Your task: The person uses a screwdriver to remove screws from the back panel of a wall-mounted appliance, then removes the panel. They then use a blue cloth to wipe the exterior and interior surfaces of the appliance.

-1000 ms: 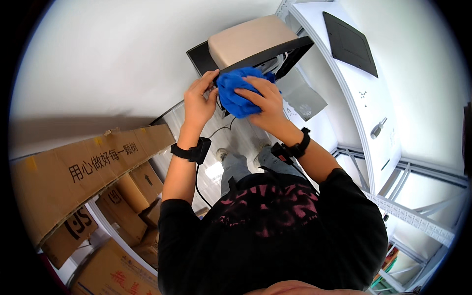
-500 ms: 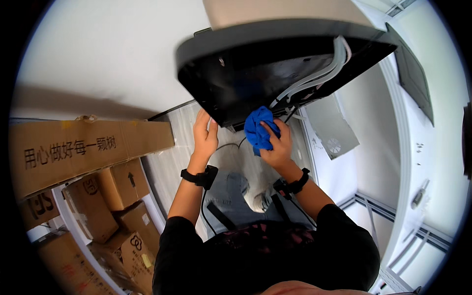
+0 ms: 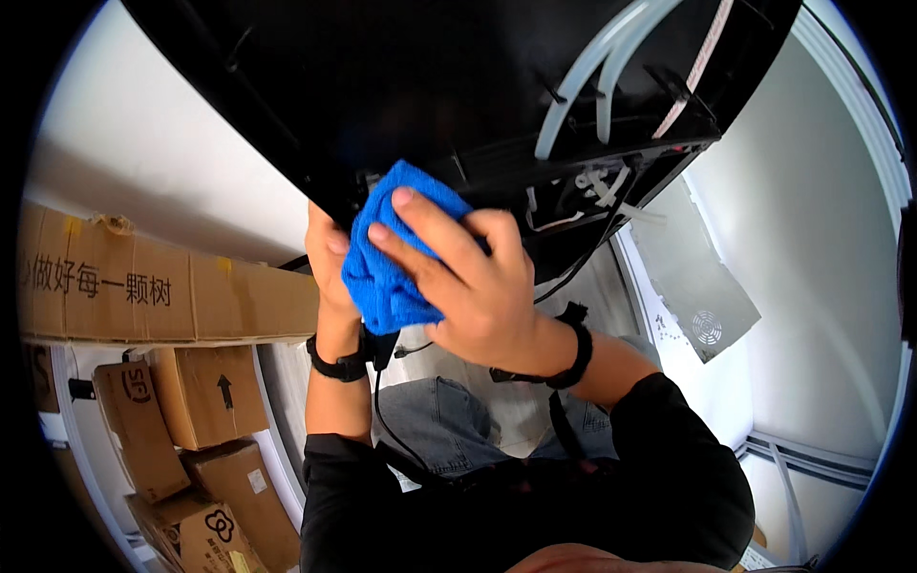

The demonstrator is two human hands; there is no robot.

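Observation:
A blue cloth point(image 3: 406, 244) is bunched in my right hand point(image 3: 478, 282), whose fingers press it against the lower left part of a black machine housing point(image 3: 382, 76). My left hand point(image 3: 330, 272) is at the housing's lower left edge, closed around it, partly hidden behind the cloth. Two clear hoses point(image 3: 583, 86) and a reddish-white tube point(image 3: 697, 67) hang down the housing's open side. White fittings point(image 3: 597, 186) and a black cable point(image 3: 578, 267) show at its lower right.
Cardboard boxes point(image 3: 215, 396) fill a shelf on the left, with a long carton point(image 3: 220, 296) above them. A grey metal panel with a round vent point(image 3: 693, 277) leans at the right. A small black plug point(image 3: 401, 352) lies on the floor below my hands.
The housing now appears closer and fills the top of the view. My right hand has moved left with the cloth, now overlapping my left hand, which earlier lay flat against the housing's edge.

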